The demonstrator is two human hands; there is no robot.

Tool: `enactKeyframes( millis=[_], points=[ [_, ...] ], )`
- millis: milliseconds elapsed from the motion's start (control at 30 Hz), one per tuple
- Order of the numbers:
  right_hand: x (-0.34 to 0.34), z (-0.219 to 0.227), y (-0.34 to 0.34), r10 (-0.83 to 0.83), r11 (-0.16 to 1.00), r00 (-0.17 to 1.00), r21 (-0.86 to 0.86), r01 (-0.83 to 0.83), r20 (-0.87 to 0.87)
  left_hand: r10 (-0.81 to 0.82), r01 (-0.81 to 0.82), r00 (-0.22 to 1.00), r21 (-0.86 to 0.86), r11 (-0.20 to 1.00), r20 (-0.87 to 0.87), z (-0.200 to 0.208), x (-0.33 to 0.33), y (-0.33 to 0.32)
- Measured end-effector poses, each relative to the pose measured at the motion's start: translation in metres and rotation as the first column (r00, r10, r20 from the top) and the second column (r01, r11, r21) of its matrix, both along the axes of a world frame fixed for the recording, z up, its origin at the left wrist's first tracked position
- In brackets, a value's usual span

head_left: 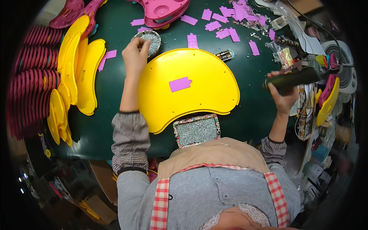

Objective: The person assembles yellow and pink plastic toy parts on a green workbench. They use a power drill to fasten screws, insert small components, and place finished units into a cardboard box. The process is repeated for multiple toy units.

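My left hand (135, 53) is closed in a pinch at the near left rim of a round bowl (154, 43) full of small silvery screws. Whatever lies between its fingertips is too small to make out. Off to the right, my right hand (284, 96) grips a dark, cylindrical electric screwdriver (295, 79), held sideways above the table and slightly blurred. Between my arms lies a yellow, half-moon plastic panel (211, 80) with small holes near its edge. A purple battery cover (179, 84) rests on it. Close to my apron sits a rectangular tray (197, 130) of screws.
Yellow panels (88, 76) lean at the left beside stacked dark pink parts (32, 96). A pink plastic piece (163, 11) lies at the far side. Loose purple covers (212, 26) and screws scatter behind. A small battery box (225, 55) touches the panel's far edge. A fan (341, 57) stands right.
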State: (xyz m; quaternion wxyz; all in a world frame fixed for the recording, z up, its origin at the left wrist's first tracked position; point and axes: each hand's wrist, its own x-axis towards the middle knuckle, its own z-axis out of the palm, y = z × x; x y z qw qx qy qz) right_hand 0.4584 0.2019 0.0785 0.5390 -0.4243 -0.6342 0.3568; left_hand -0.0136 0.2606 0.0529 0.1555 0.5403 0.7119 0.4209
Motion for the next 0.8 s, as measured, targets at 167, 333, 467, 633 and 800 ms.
enactKeyframes(
  millis=[167, 333, 467, 633, 800],
  points=[
    [-0.068, 0.047, -0.005, 0.542, 0.837, 0.735, 0.176, -0.519, -0.408, -0.191, 0.359, 0.688, -0.099, 0.928, 0.700, 0.006, 0.054, -0.099],
    [-0.130, 0.065, -0.012, 0.628, 0.770, 0.617, 0.261, -0.582, -0.475, 0.009, 0.479, -0.009, -0.004, 0.878, 1.000, 0.004, 0.096, -0.151],
    [-0.161, 0.069, -0.009, 0.750, 0.660, 0.546, 0.485, -0.574, -0.373, 0.098, 0.434, -0.371, 0.079, 0.897, 0.923, -0.002, 0.105, -0.168],
    [-0.181, 0.070, -0.013, 0.786, 0.613, 0.514, 0.532, -0.584, -0.343, 0.098, 0.374, -0.614, 0.179, 0.910, 0.783, -0.002, 0.107, -0.171],
    [-0.188, 0.068, -0.019, 0.782, 0.619, 0.531, 0.503, -0.603, -0.326, 0.092, 0.344, -0.674, 0.200, 0.918, 0.733, -0.007, 0.107, -0.174]
  ],
)
